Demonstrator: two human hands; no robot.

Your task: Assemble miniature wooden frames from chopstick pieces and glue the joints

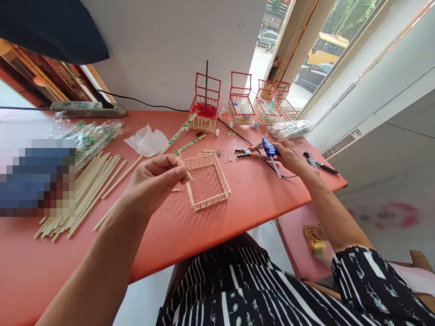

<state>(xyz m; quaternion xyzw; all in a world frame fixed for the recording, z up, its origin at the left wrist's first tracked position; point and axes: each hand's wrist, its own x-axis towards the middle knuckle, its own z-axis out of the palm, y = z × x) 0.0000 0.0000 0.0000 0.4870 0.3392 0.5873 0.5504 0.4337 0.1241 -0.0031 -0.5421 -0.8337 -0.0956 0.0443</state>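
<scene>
Left hand point(159, 175) pinches short stick point(184, 169), right hand point(291, 155) grips glue gun point(269, 147); tabletop point(253, 197) open toward front edge, stick frame point(212, 199) and pliers point(250, 154) between

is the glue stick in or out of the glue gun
Partly in: the glue stick protrudes from the blue glue gun in the right hand.

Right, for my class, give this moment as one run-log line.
left hand: pinching short stick | right hand: at blue glue gun, grip unclear | stick frame: on table, between hands | pliers: beside glue gun
</scene>
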